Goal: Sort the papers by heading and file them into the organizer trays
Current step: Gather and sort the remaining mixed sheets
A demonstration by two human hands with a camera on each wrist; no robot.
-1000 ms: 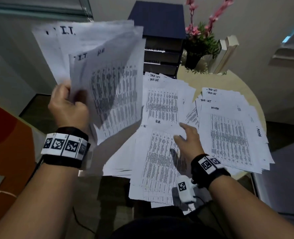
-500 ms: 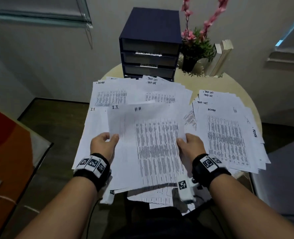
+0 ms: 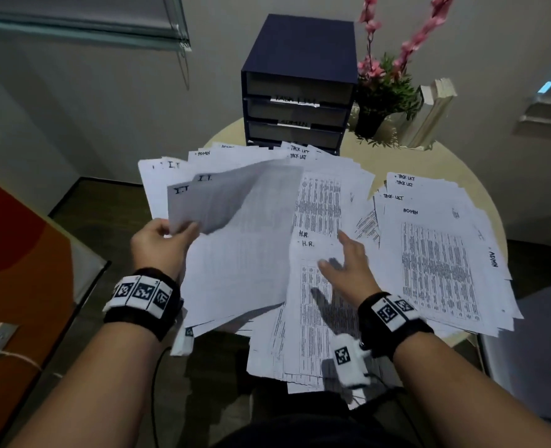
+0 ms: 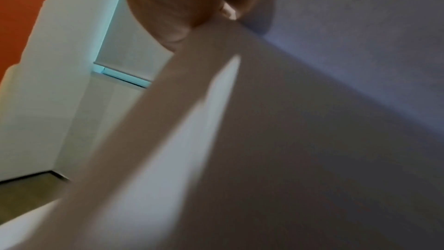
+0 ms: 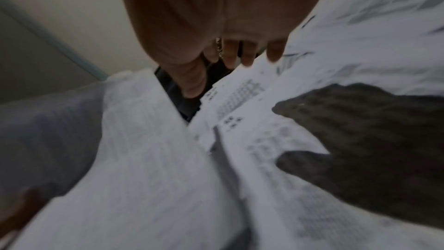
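The risk I see first is the sheaf of I.T. sheets [image 3: 229,202] fanning apart: my left hand [image 3: 159,244] pinches it only at one lower corner, and the pages bow and splay above the table [image 3: 461,163]. If the fingers [image 3: 188,228] loosen, I judge those pages would drop back onto the unsorted spread and mix with other headings. The second risk is the H.R. pile [image 3: 313,286]: its near end overhangs the table edge toward me, so a careless sweep could push sheets off onto the floor.

My right hand [image 3: 348,266] is flat and relaxed, fingers spread just over the H.R. pile, gripping nothing; the right wrist view shows the fingertips [image 5: 247,58] at the paper's edge, though blur keeps me from saying whether they touch. The H.R. headings sit just beyond those fingertips.

A separate stack headed ADMIN [image 3: 435,253] lies to the right, apart from both hands, with TASK LIST sheets peeking out above it. The organizer [image 3: 300,76] stands at the far side of the table, well beyond both hands, its trays labelled; nothing I hold is near it yet.
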